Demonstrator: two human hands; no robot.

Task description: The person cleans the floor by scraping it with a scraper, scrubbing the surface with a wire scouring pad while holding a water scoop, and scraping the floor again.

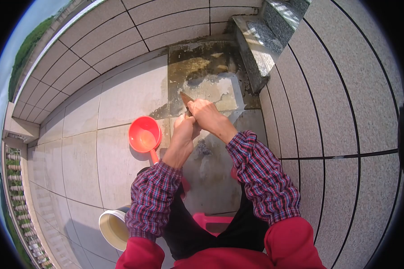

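My right hand (204,115) is closed around a brown, rusty-looking pointed blade (185,97), whose tip sticks out forward and left. Just below it, my left hand (184,131) is closed too, fingers wrapped against the same tool. Whether the blade is a knife or a trowel cannot be made out, as my hands cover its handle. Beyond the tip lies a wet, stained floor tile (177,78) with a muddy brown film. A small grey clump (204,149) rests on the floor below my hands.
A red plastic dipper (145,132) stands left of my left forearm. Lower left is a white bucket (104,228) with cloudy liquid. Tiled walls rise ahead and on the right (332,112). Stone steps (251,45) fill the upper right corner. A pink stool (206,220) shows between my legs.
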